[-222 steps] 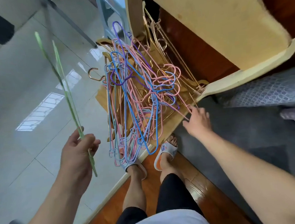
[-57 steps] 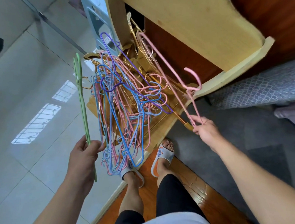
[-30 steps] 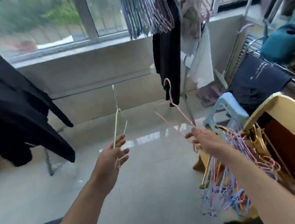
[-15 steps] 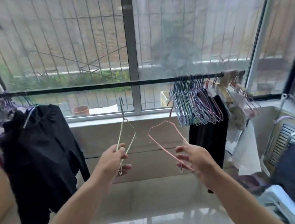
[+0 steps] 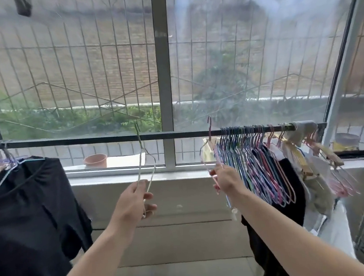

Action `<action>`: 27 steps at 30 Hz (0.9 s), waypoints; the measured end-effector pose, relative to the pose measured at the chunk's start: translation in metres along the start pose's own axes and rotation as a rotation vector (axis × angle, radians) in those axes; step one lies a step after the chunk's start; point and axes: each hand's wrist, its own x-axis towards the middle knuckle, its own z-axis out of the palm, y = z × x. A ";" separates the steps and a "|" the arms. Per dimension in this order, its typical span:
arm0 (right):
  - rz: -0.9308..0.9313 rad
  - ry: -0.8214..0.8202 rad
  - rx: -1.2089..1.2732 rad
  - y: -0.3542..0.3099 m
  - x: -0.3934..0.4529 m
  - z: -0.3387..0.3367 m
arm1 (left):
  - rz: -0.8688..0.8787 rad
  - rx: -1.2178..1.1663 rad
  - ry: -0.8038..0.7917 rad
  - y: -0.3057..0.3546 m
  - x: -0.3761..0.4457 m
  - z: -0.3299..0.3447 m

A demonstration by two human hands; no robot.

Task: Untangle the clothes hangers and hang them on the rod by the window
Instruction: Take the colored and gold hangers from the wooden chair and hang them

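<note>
A long dark metal rod (image 5: pixel 111 138) runs level across the lower part of the window, and everything here is placed against it. The left hand (image 5: pixel 131 204) is raised below the rod, near its middle; its fingers (image 5: pixel 149 195) and thumb are curled round the lower part of a thin pale green wire hanger (image 5: pixel 145 162), pinching it. This hanger is slender, seen almost edge-on, and its hook rises to the height of the rod; whether the hook is over the rod cannot be told. The right hand (image 5: pixel 224 178) is up below the rod further right, its fingers closed in a pinch on the shoulder wire of a thin pink wire hanger (image 5: pixel 209 135). The pink hook stands just above the rod, right beside the left end of a dense row of pink, blue and purple wire hangers (image 5: pixel 254 154) already hung along the rod's right part. These hang close together, their triangular frames overlapping. Behind and below that row hangs a black garment (image 5: pixel 289 186), and pale cloths (image 5: pixel 313 184) hang near the rod's right end. At the rod's left end, a large black garment (image 5: pixel 28 215) hangs on a light-coloured hanger. Beyond the glass below the rod stands a terracotta pot (image 5: pixel 95 160) on the ledge.
</note>
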 end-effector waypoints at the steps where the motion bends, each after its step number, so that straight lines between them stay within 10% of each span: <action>1: 0.014 0.017 0.000 0.005 0.012 0.005 | 0.002 0.005 0.001 -0.001 0.006 0.004; 27: -0.082 0.221 -0.311 0.044 0.021 -0.079 | 0.149 0.260 -0.202 -0.019 0.072 0.158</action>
